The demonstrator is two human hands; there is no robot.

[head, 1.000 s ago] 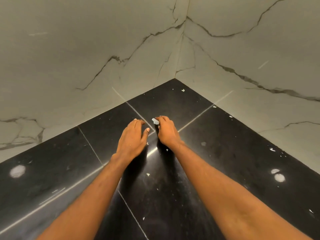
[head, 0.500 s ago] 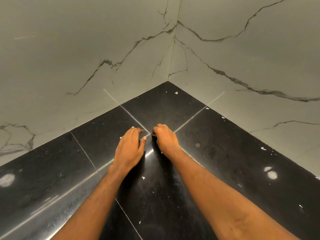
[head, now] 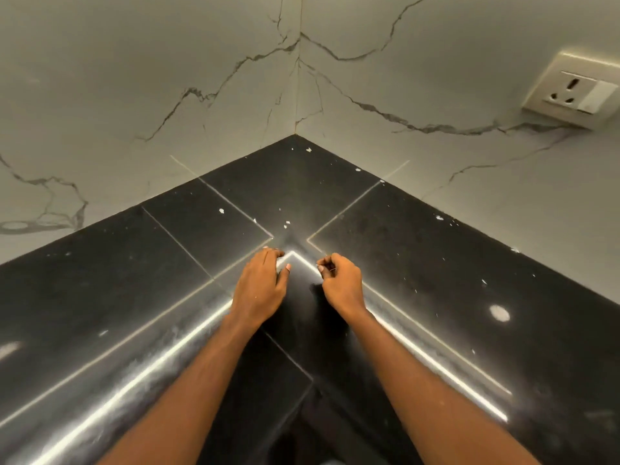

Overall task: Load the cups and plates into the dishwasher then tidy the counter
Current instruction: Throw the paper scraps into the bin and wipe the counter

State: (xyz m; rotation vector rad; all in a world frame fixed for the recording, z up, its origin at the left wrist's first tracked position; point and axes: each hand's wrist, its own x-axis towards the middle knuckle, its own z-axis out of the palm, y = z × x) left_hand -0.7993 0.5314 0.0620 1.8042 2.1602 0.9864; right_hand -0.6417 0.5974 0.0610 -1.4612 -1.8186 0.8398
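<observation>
both at counter [head: 436, 263]: left hand [head: 260, 286] relaxed, right hand [head: 342, 283] curled

left hand [head: 260, 286] rests on counter [head: 436, 263] | right hand [head: 342, 283] curled | socket [head: 573, 88] on wall [head: 134, 95]

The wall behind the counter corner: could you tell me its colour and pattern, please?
Pale grey wall, marbled with thin dark veins; best in head view.

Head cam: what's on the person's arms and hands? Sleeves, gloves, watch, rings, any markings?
Nothing worn that shows. The left hand and right hand are bare, with no gloves. The left forearm and right forearm are bare down to the frame's lower edge, with no sleeve or cuff in view. No watch, bracelet or ring is visible, and no tape, bandage or tattoo. The visible nails are short.
</observation>
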